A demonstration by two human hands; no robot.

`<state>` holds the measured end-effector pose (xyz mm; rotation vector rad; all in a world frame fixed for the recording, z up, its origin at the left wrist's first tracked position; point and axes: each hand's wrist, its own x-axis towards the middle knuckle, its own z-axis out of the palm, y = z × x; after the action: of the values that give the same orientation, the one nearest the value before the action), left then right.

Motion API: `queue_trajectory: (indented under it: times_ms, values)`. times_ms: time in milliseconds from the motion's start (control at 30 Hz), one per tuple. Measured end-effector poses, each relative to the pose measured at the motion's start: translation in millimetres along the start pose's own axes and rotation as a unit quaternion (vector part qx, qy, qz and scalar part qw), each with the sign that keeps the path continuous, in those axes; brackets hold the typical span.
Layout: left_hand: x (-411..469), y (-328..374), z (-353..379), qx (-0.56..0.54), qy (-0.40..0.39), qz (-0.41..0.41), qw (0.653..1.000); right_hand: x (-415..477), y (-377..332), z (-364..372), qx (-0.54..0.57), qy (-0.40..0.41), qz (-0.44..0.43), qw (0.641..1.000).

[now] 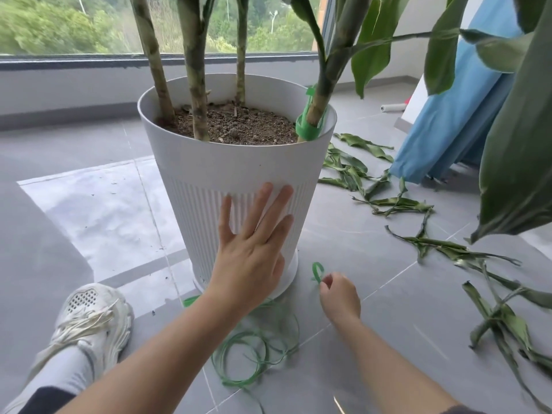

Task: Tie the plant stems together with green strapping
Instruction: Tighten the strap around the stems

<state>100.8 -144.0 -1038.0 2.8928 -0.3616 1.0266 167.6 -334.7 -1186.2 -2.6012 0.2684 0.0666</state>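
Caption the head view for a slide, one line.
Left hand flat against the ribbed white plastic plant pot; right hand pinches a loop of thin green strapping near its base.

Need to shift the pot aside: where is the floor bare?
Bare tiles lie left of the white pot, beyond the shoe, and between the right hand and the fallen leaves. Crowded: green strapping coiled in front of the pot, leaves strewn along the right.
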Motion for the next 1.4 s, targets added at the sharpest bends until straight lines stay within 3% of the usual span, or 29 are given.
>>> queue_trajectory:
  times_ms: [133,267,567,733,867,967,1100,1167,1267,1400]
  values:
    - [1.5,-2.6,-7.9,-0.044,0.037,-0.011,0.998,-12.7,-52.4,-48.5,0.201,0.056,-0.115,0.971]
    - [11.7,-8.9,-22.0,-0.081,0.096,-0.027,0.992,-22.4,-103.2,-114.5,0.297,0.146,-0.215,0.919]
    - [42.3,-41.0,-65.9,-0.141,0.222,-0.124,0.957,-25.9,-167.1,-200.0,0.308,0.297,-0.370,0.825]
    - [53.1,-63.9,-85.7,-0.183,0.275,-0.169,0.928,-9.5,-187.6,-211.5,0.292,0.304,-0.373,0.826]
    - [74.5,-92.6,-90.4,-0.252,0.289,-0.226,0.896,7.3,-205.3,-219.9,0.287,0.231,-0.359,0.858]
    - [96.1,-114.9,-87.9,-0.282,0.256,-0.232,0.895,15.4,-214.4,-222.4,0.274,0.153,-0.377,0.872]
    - [124.8,-130.3,-90.5,-0.268,0.141,-0.197,0.932,23.8,-219.3,-232.3,0.283,0.030,-0.430,0.857]
    - [136.8,-136.7,-88.8,-0.270,0.058,-0.171,0.946,30.3,-221.5,-236.1,0.240,0.013,-0.469,0.850]
    - [145.4,-136.4,-87.7,-0.332,-0.049,-0.137,0.932,38.7,-225.4,-237.6,0.176,0.007,-0.516,0.838]
    - [150.7,-131.8,-81.8,-0.349,-0.111,-0.090,0.926,45.6,-228.4,-235.0,0.155,0.013,-0.553,0.819]
